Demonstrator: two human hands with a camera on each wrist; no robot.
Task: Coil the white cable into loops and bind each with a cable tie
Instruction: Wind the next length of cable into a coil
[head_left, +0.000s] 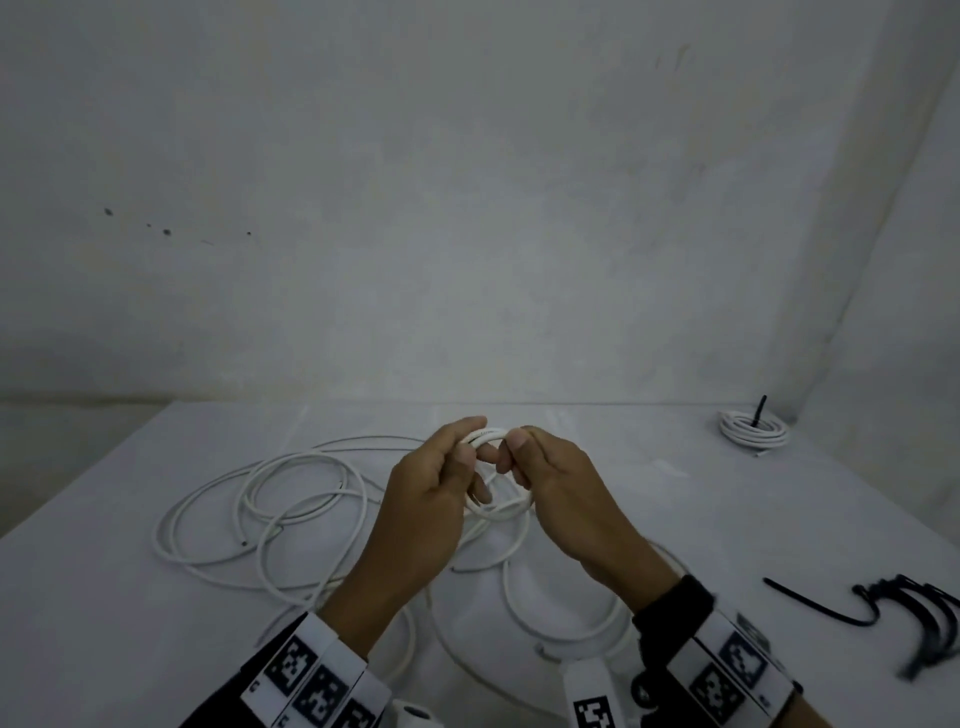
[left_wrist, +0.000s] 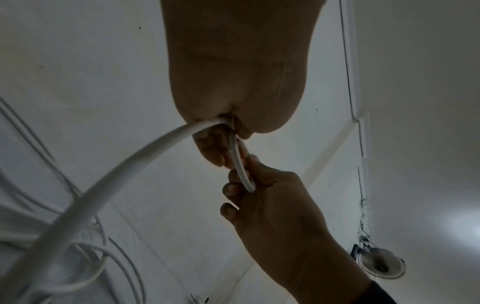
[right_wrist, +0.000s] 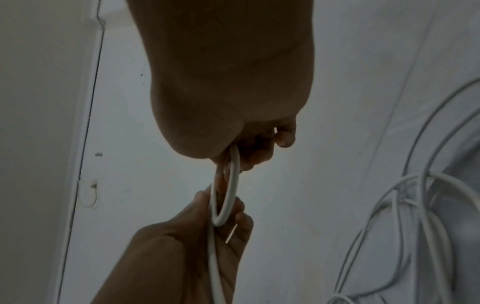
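Observation:
A small loop of white cable (head_left: 491, 435) is held up over the table between both hands. My left hand (head_left: 441, 473) grips its left side, fingers curled round it. My right hand (head_left: 524, 457) pinches the right side with thumb and fingers. The left wrist view shows the cable (left_wrist: 240, 164) running from my left hand (left_wrist: 233, 102) into the other hand (left_wrist: 262, 197). Seen from the right wrist, the loop (right_wrist: 230, 189) hangs between my right hand (right_wrist: 233, 123) and the left hand (right_wrist: 207, 236). The rest of the cable (head_left: 270, 509) sprawls loose on the table (head_left: 104, 597).
A finished white coil (head_left: 753, 427) with a black tie standing up sits at the table's far right corner. A pile of black cable ties (head_left: 914, 618) lies at the right edge. Walls close in behind and to the right.

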